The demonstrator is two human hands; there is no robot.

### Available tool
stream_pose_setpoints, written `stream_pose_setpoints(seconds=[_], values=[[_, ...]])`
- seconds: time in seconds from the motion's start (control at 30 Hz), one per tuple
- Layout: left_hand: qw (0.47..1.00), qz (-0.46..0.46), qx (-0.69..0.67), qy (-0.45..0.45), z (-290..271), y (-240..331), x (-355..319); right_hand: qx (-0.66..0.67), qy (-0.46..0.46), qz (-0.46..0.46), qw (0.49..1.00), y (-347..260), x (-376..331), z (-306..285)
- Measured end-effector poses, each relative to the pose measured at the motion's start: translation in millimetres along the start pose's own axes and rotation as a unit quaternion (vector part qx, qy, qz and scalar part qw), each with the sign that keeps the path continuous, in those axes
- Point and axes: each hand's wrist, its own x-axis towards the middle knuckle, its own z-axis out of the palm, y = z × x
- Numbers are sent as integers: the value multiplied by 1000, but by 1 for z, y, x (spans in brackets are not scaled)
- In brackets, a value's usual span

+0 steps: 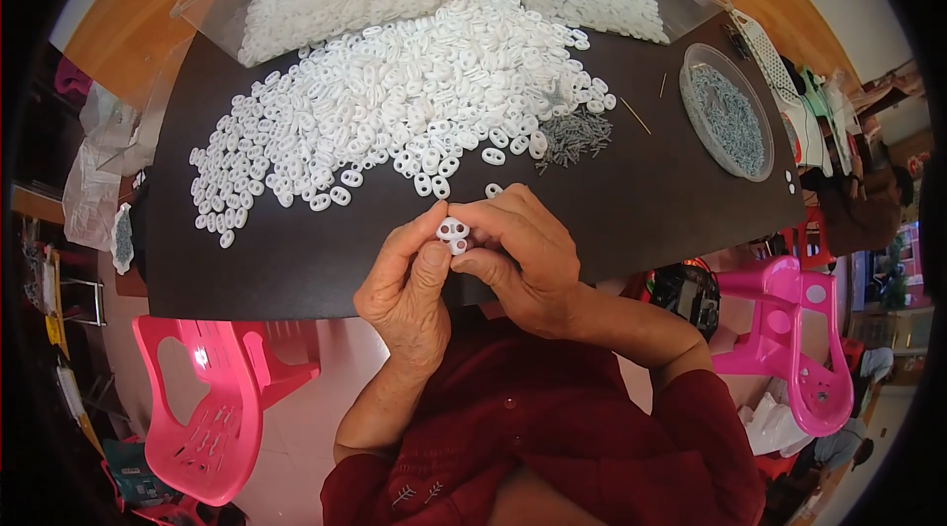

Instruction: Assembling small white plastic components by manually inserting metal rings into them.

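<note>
Between my fingertips are small white oval plastic pieces with two holes (453, 229), one against the other, just in front of the table's near edge. My left hand (406, 279) pinches them from the left with thumb and forefinger. From the right, my right hand (528, 255) closes on the same pieces with curled fingers. One loose white piece (493, 189) lies just beyond my right hand. Past both hands spreads a large heap of the same white pieces (395, 97). Beside its right end sits a small pile of grey pins (575, 138).
At the back stand two clear bins, a left one (212, 8) and a right one (681, 18), holding white pieces. A round clear tub (767, 146) of grey pins is on the right, near a thin brass-coloured rod (635, 115). Pink chairs (202, 417) flank the dark table (286, 279).
</note>
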Motion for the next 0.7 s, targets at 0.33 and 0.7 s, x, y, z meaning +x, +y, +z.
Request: stream_pose_setpoints(seconds=[0.33,0.7], values=[[998,26,46,27,1,0,-6,-17,8,-20,1000,-1,-1,5],[992,25,123,11,2,11,-7,3,0,3,1000,-3,3,-3]])
